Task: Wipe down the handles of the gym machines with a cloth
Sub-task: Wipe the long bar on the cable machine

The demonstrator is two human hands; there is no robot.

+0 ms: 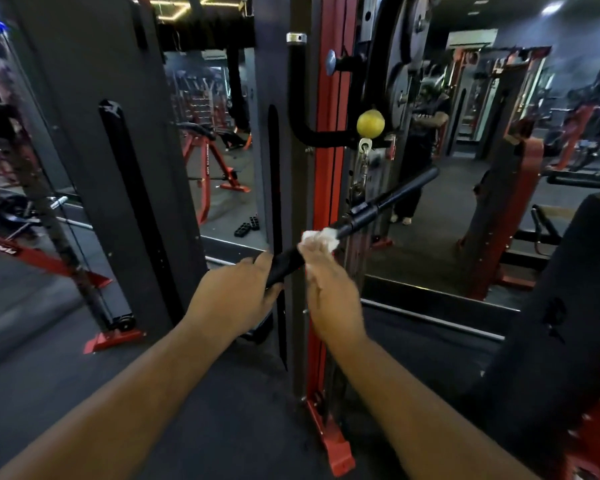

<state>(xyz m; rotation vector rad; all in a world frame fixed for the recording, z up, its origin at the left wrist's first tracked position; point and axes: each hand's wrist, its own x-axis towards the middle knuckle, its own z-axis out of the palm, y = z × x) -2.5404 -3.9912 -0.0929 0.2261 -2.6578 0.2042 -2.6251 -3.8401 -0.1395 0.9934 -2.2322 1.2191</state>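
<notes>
A black straight bar handle (pixel 378 207) hangs by a chain from the cable machine and slants from lower left to upper right. My left hand (pixel 236 296) grips its near black end. My right hand (pixel 329 289) holds a white cloth (pixel 321 239) wrapped around the bar just right of the left hand, near its middle. The far grip of the bar sticks out free to the upper right.
The red and black upright of the cable machine (pixel 326 161) stands right behind the bar, with a yellow ball stopper (pixel 370 123) on the cable. Mirrors behind show benches and a person. A black padded seat (pixel 548 306) is at the right.
</notes>
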